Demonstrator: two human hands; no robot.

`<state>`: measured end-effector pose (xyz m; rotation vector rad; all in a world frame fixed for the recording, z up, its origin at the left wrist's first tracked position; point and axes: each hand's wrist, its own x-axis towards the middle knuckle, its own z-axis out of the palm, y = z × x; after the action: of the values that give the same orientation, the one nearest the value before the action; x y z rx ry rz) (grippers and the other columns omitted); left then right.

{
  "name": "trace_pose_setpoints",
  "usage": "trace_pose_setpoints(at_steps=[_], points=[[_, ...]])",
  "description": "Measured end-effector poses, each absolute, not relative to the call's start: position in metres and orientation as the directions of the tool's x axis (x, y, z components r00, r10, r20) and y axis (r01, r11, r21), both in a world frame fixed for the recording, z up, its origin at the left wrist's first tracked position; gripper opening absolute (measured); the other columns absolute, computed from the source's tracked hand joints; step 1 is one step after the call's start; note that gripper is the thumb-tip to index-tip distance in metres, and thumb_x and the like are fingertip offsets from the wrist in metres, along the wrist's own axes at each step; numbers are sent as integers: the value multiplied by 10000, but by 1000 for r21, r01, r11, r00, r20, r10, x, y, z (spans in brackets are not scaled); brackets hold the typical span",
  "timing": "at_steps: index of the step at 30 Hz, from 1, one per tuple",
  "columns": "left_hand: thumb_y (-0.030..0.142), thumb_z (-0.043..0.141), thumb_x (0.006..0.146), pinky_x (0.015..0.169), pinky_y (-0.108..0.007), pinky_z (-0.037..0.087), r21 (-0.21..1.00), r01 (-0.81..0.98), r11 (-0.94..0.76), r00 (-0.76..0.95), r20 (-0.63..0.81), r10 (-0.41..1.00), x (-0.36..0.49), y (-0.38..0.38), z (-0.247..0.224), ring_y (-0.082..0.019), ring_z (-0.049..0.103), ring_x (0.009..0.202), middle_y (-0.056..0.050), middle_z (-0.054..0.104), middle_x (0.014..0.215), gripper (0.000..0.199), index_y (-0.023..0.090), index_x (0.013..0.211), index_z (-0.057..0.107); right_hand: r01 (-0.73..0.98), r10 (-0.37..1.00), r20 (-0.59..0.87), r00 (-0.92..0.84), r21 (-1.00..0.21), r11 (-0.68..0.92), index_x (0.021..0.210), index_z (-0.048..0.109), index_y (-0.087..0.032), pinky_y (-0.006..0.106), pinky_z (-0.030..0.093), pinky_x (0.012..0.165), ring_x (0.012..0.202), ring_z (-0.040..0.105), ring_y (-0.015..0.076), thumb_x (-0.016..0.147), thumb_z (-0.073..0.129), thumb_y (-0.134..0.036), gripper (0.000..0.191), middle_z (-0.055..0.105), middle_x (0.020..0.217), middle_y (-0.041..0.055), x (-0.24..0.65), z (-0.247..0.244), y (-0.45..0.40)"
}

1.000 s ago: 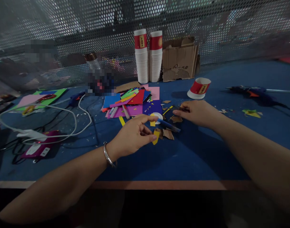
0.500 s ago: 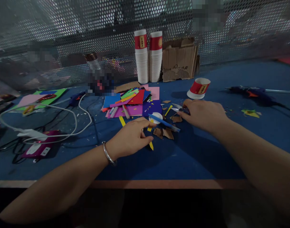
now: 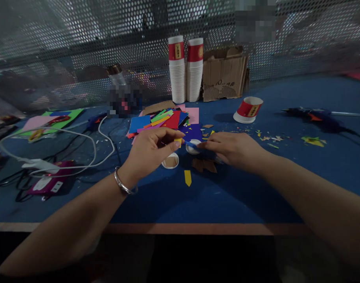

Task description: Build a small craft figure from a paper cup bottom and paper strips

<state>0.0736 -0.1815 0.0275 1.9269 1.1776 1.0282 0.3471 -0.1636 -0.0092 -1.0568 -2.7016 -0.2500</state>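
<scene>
Between thumb and fingers, my left hand [image 3: 152, 151] pinches a small yellow paper piece [image 3: 178, 142]. My right hand [image 3: 234, 148] is closed round a slim blue pen [image 3: 189, 144], whose blue end points at the yellow piece. Under the pen lies a white round disc [image 3: 192, 150]. Another white round piece with brown in its middle [image 3: 170, 161] lies just below my left fingers. A pointed yellow paper strip [image 3: 188, 178] rests on the table in front. Torn brown cardboard scraps [image 3: 205, 165] lie below my right fingers.
Coloured paper [image 3: 140, 122] is piled behind my hands. Two stacks of paper cups [image 3: 177, 78] and a cardboard box [image 3: 223, 76] stand at the back. A cut cup [image 3: 248, 110] and a glue gun [image 3: 312, 114] are on the right, a purple power strip [image 3: 52, 181] with cables on the left.
My right hand has left the scissors and picked up the blue pen from the table. My left hand has risen slightly with the yellow piece, uncovering the round piece below it.
</scene>
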Motion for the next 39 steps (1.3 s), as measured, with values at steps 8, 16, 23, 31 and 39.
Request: trace_pose_setpoints(at_steps=[8, 16, 23, 31, 39], points=[[285, 701, 879, 797, -310, 554, 887, 406, -219, 617, -90, 782, 82, -202, 30, -168, 685, 898, -59, 758, 1137, 503, 223, 1377, 676, 535, 477, 262, -839, 235, 811, 1347, 667, -264, 286, 473, 683, 1000, 685, 217, 1023, 533, -146, 370, 714, 1169, 86, 352, -14, -160], [190, 634, 863, 1138, -451, 454, 636, 542, -549, 790, -162, 591, 100, -227, 24, -284, 544, 1272, -149, 586, 1368, 702, 146, 1552, 508, 470, 416, 258, -872, 205, 858, 1329, 689, -234, 298, 508, 693, 989, 700, 218, 972, 540, -113, 406, 738, 1164, 99, 355, -16, -158], [201, 652, 894, 1023, -408, 525, 559, 546, -624, 792, -102, 601, 97, -228, 18, -249, 596, 1140, -100, 635, 1175, 543, 189, 1436, 627, 604, 583, 266, -768, -2, 797, 1137, 736, -203, 325, 505, 761, 939, 721, 234, 1021, 524, -274, 253, 770, 1005, 88, 344, -10, -166], [197, 627, 963, 975, -450, 476, 184, 651, -736, 580, 505, 639, 86, -190, 14, -257, 584, 1072, -96, 685, 1140, 265, 184, 1209, 726, 695, 714, 305, -631, -188, 694, 994, 675, -212, 310, 474, 717, 854, 696, 220, 937, 543, -233, 145, 747, 932, 70, 338, -4, -171], [197, 595, 995, 928, -454, 450, -113, 681, -723, 639, 576, 511, 90, -179, 10, -271, 543, 1038, -77, 737, 1080, 212, 212, 1089, 784, 535, 633, 532, -562, -351, 769, 980, 681, -211, 345, 550, 727, 805, 711, 214, 933, 560, -196, 130, 752, 905, 68, 328, 8, -192]])
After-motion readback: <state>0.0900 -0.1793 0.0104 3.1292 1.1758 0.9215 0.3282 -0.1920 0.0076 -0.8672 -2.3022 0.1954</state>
